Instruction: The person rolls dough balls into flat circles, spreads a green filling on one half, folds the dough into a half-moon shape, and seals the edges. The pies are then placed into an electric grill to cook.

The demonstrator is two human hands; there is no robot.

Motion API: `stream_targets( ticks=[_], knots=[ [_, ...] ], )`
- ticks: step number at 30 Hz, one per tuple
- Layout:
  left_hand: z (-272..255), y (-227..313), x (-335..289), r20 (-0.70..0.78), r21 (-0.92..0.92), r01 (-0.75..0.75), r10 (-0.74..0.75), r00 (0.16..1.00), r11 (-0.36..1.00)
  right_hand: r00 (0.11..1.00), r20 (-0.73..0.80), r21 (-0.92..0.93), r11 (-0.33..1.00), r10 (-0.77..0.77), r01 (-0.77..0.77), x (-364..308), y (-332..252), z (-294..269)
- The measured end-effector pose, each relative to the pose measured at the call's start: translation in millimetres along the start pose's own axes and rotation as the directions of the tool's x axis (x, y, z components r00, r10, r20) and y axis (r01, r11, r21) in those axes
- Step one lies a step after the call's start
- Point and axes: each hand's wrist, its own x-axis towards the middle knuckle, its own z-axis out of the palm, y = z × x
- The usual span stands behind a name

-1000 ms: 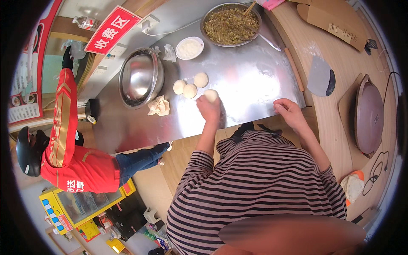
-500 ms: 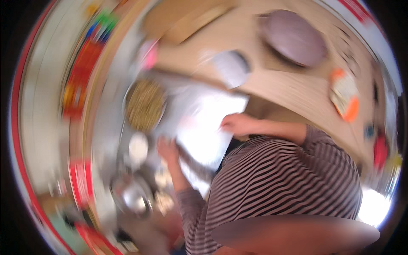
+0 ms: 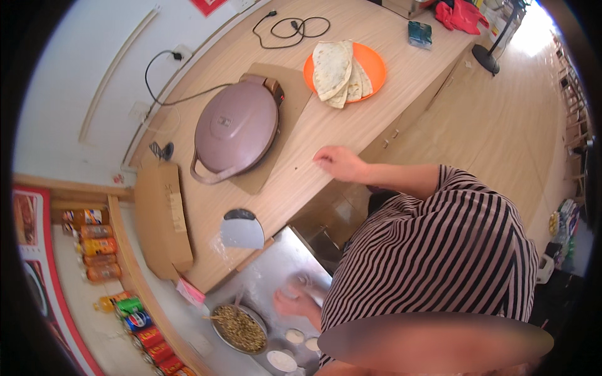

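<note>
My right hand (image 3: 340, 163) is over the front edge of the wooden counter (image 3: 295, 194), its fingers curled and nothing visible in them. Lower down, my left hand (image 3: 293, 302) is at the floured metal worktop (image 3: 266, 276), fingers slightly apart and a little blurred, holding nothing. Close to it are a metal bowl of chopped filling (image 3: 239, 328) with a utensil in it, a white bowl of flour (image 3: 282, 360) and pale dough pieces (image 3: 295, 336). A dough scraper (image 3: 243, 229) with a dark handle lies at the counter's edge. Beyond stands a round mauve electric griddle (image 3: 235, 128), its lid down.
An orange plate (image 3: 374, 67) carries folded flatbreads (image 3: 334, 69) at the far right. A black cord (image 3: 291, 28) lies behind. Along the left are a cardboard box (image 3: 162, 219), a pink packet (image 3: 190, 291) and shelved bottles and cans (image 3: 135, 319). A standing pole (image 3: 486, 59) rises from the floor.
My view has swung right toward the griddle and plate, so the worktop sits lower in the picture. My right hand has shifted from over the metal worktop to the wooden counter's edge.
</note>
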Motion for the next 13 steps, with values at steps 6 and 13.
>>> stream_targets(
  ticks=[6,13],
  knots=[
    [14.4,187.0,119.6,0.115,-0.356,-0.343,0.406,0.907,0.869,0.905,-0.352,0.394,0.915,0.241,-0.091,37.0,18.3,-86.6],
    [88.6,430.8,228.0,0.153,-0.646,-0.495,0.734,0.661,0.580,0.858,-0.199,0.748,0.639,0.473,-0.178,83.5,54.5,-144.9]
  ],
)
